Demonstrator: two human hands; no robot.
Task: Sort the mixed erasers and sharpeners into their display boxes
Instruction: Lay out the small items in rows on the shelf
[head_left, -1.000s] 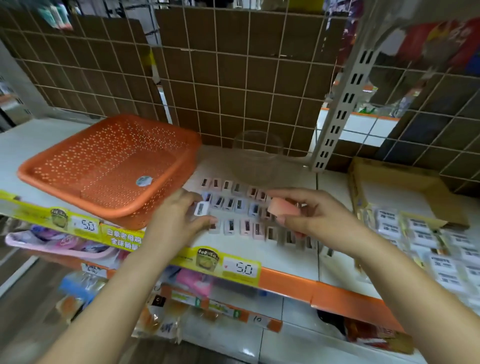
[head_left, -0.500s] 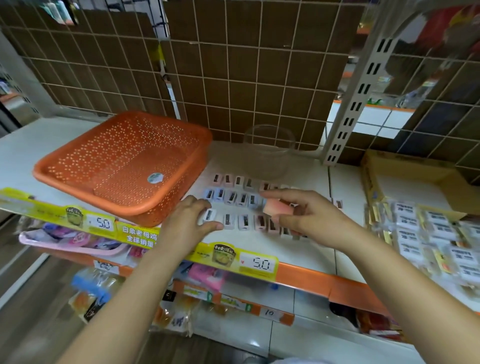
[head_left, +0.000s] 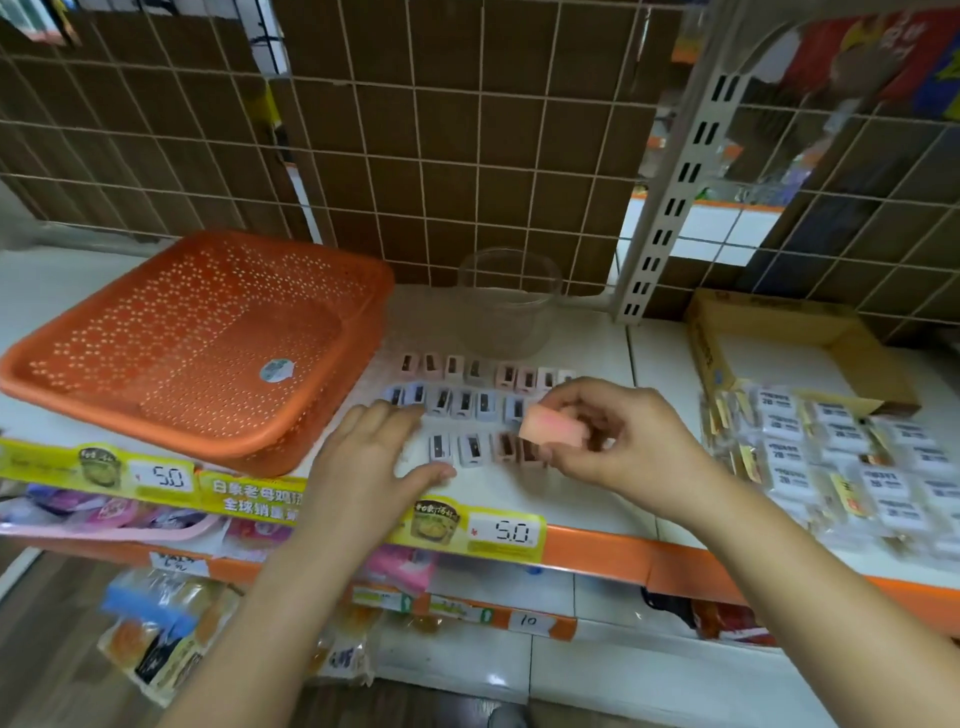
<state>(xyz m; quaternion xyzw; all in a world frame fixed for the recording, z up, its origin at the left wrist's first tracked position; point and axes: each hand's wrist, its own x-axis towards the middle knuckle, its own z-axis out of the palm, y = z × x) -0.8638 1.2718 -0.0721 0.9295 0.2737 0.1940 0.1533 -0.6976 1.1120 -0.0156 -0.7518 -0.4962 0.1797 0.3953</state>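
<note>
Pink and soft-edged, a small block that we take for an eraser (head_left: 551, 433) sits pinched in our right hand (head_left: 621, 447), thumb beneath and fingertips curled over its top and far side, held just above the shelf (head_left: 571, 499). We judge it light, slightly yielding and a little grippy, so a gentle pinch across its short sides should carry it; squeezing hard is needless and it is unlikely to slip. Below and behind it, small sharpeners (head_left: 467, 410) lie in three rough rows on the white shelf, pink, pale blue and white, each with a dark slot facing up. These we judge to be hard plastic, light and smooth, best taken by their two long flat sides; they sit close together, so a finger reaching for one may nudge its neighbour. Our left hand (head_left: 371, 457) lies flat and relaxed, fingers straight, on the left end of the rows, gripping nothing; whether a sharpener lies beneath it we cannot tell. Behind the rows stands a clear plastic tub (head_left: 511, 301). To the left an orange perforated basket (head_left: 208, 343) rests tilted on the shelf edge. To the right, well apart from the sharpeners, wrapped white erasers (head_left: 852, 457) lie packed in front of a cardboard display box (head_left: 727, 322), likely the pink eraser's destination.
</note>
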